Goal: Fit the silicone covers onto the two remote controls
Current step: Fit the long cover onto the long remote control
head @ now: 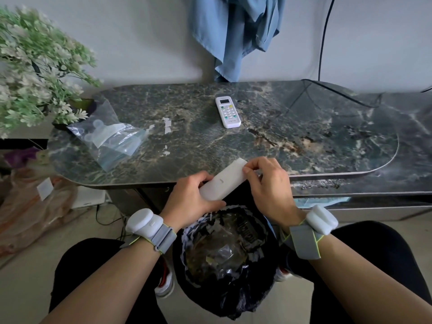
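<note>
I hold a long white remote control (224,181) face down over the table's near edge. My left hand (194,202) grips its lower end. My right hand (266,183) pinches its upper end, where a translucent edge shows; I cannot tell whether that is a cover. A second white remote (228,111), buttons up, lies bare on the dark marble table (304,136) near the back. A clear plastic bag (109,134) holding translucent silicone covers lies at the table's left.
A bin lined with a black bag (226,260) stands between my knees, under my hands. Artificial white flowers (35,66) fill the left. A blue cloth (236,33) hangs on the wall, and a black cable (325,43) runs down onto the table's right.
</note>
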### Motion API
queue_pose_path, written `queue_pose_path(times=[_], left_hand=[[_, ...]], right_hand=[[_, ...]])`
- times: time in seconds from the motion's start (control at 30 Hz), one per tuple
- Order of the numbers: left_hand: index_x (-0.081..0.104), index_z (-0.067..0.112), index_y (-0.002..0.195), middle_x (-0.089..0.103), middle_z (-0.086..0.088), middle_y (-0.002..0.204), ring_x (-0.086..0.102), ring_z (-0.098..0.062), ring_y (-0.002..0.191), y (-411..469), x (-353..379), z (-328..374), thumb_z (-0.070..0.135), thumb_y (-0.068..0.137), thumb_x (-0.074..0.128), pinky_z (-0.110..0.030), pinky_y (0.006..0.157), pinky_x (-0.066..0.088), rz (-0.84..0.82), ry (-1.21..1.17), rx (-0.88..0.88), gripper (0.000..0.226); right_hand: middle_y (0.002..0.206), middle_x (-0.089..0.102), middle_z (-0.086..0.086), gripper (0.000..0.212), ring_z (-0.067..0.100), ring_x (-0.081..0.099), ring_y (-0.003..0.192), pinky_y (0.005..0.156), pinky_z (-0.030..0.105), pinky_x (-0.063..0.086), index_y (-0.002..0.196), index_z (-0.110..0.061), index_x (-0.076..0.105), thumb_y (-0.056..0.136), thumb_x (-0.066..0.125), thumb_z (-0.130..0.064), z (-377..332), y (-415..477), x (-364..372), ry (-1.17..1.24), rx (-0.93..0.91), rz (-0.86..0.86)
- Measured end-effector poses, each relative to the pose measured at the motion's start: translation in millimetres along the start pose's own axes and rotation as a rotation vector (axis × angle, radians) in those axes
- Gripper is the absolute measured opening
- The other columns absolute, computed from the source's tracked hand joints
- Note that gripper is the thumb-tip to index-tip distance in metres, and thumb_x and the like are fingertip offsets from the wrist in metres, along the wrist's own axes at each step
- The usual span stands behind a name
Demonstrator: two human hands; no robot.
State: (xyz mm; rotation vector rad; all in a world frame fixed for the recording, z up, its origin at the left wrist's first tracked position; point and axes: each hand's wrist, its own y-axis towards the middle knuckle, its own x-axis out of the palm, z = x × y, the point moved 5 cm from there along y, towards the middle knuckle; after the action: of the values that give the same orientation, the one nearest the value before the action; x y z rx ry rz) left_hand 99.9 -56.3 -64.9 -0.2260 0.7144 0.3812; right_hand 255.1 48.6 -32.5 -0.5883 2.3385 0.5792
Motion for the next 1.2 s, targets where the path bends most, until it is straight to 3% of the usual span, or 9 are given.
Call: queue_pose_path(times=[0.13, 0.37, 0.47, 0.57, 0.67, 0.77, 0.93, 1.03, 1.2], left_hand=[[0.062, 0.028, 0.107, 0.063, 0.01, 0.096, 0.06, -0.013, 0.087, -2.3, -1.8, -0.3, 0.046, 0.059, 0.084, -0.036, 0.07, 0.052, 0.009, 0.09, 0.023, 0.056], [0.059, 0.031, 0.11, 0.062, 0.009, 0.102, 0.06, -0.018, 0.092, -7.3, -2.6, 1.9, 0.051, 0.058, 0.081, -0.036, 0.071, 0.049, 0.071, 0.264, 0.043, 0.059], [0.06, 0.031, 0.109, 0.061, 0.009, 0.1, 0.059, -0.018, 0.092, -5.5, -4.1, 1.9, 0.051, 0.058, 0.08, -0.036, 0.07, 0.048, 0.081, 0.26, 0.046, 0.059], [0.06, 0.031, 0.108, 0.061, 0.008, 0.1, 0.058, -0.018, 0.092, -3.4, -4.2, 1.4, 0.05, 0.057, 0.081, -0.036, 0.071, 0.048, 0.061, 0.231, 0.055, 0.058], [0.06, 0.03, 0.103, 0.061, 0.007, 0.096, 0.059, -0.019, 0.088, -0.9, -4.9, 1.4, 0.048, 0.056, 0.081, -0.039, 0.07, 0.05, 0.079, 0.171, 0.076, 0.054], [0.06, 0.029, 0.102, 0.061, 0.008, 0.096, 0.059, -0.017, 0.087, -0.4, -5.4, 4.0, 0.044, 0.057, 0.083, -0.036, 0.069, 0.049, 0.072, 0.112, 0.09, 0.053], [0.062, 0.029, 0.102, 0.062, 0.01, 0.098, 0.058, -0.011, 0.087, -1.4, -6.6, 3.0, 0.041, 0.058, 0.087, -0.033, 0.071, 0.048, -0.014, 0.004, 0.064, 0.052], [0.061, 0.028, 0.103, 0.062, 0.01, 0.098, 0.058, -0.009, 0.087, -1.6, -8.3, 0.9, 0.04, 0.058, 0.087, -0.028, 0.068, 0.047, -0.035, -0.017, 0.053, 0.053], [0.062, 0.026, 0.102, 0.062, 0.012, 0.095, 0.059, -0.004, 0.086, -5.5, -7.5, -1.2, 0.042, 0.062, 0.086, -0.023, 0.067, 0.047, -0.098, -0.052, 0.05, 0.049]], right_hand=[[0.087, 0.063, 0.001, 0.011, 0.02, 0.051, 0.092, 0.074, 0.034, 0.038, 0.087, -0.017, 0.062, 0.091, 0.057, -0.026, 0.8, 0.2, -1.0, -0.118, 0.026, -0.119], [0.069, 0.055, -0.015, 0.037, 0.013, 0.054, 0.072, 0.072, 0.033, 0.037, 0.067, -0.026, 0.054, 0.074, 0.069, -0.059, 8.7, 8.2, -1.3, -0.243, 0.171, -0.309], [0.06, 0.051, -0.009, 0.047, 0.016, 0.053, 0.064, 0.062, 0.031, 0.033, 0.063, -0.017, 0.055, 0.076, 0.067, -0.061, 13.7, 10.4, -0.1, -0.295, 0.164, -0.35], [0.055, 0.042, -0.002, 0.05, 0.016, 0.043, 0.053, 0.056, 0.03, 0.03, 0.057, -0.009, 0.047, 0.081, 0.069, -0.047, 19.3, 9.5, 1.5, -0.11, 0.162, -0.425], [0.06, 0.053, 0.0, 0.03, 0.012, 0.046, 0.055, 0.057, 0.032, 0.038, 0.063, -0.01, 0.065, 0.082, 0.074, -0.031, 21.8, 6.7, -2.4, 0.204, 0.199, -0.322], [0.086, 0.058, -0.006, 0.008, 0.007, 0.056, 0.077, 0.068, 0.02, 0.043, 0.073, -0.024, 0.074, 0.077, 0.079, -0.027, 21.1, 5.9, -8.9, 0.296, 0.235, -0.186], [0.116, 0.059, -0.011, 0.01, 0.003, 0.057, 0.104, 0.082, 0.011, 0.041, 0.079, -0.015, 0.074, 0.078, 0.078, -0.024, 18.8, 4.8, -13.1, 0.33, 0.185, -0.152], [0.112, 0.07, -0.007, 0.009, 0.007, 0.066, 0.097, 0.083, 0.025, 0.05, 0.079, -0.012, 0.072, 0.082, 0.074, -0.021, 14.0, 4.0, -15.8, 0.357, 0.14, -0.133], [0.091, 0.075, -0.001, 0.012, 0.008, 0.07, 0.082, 0.069, 0.02, 0.053, 0.076, -0.01, 0.07, 0.082, 0.074, -0.019, 13.3, 10.2, -26.0, 0.336, 0.116, -0.061]])
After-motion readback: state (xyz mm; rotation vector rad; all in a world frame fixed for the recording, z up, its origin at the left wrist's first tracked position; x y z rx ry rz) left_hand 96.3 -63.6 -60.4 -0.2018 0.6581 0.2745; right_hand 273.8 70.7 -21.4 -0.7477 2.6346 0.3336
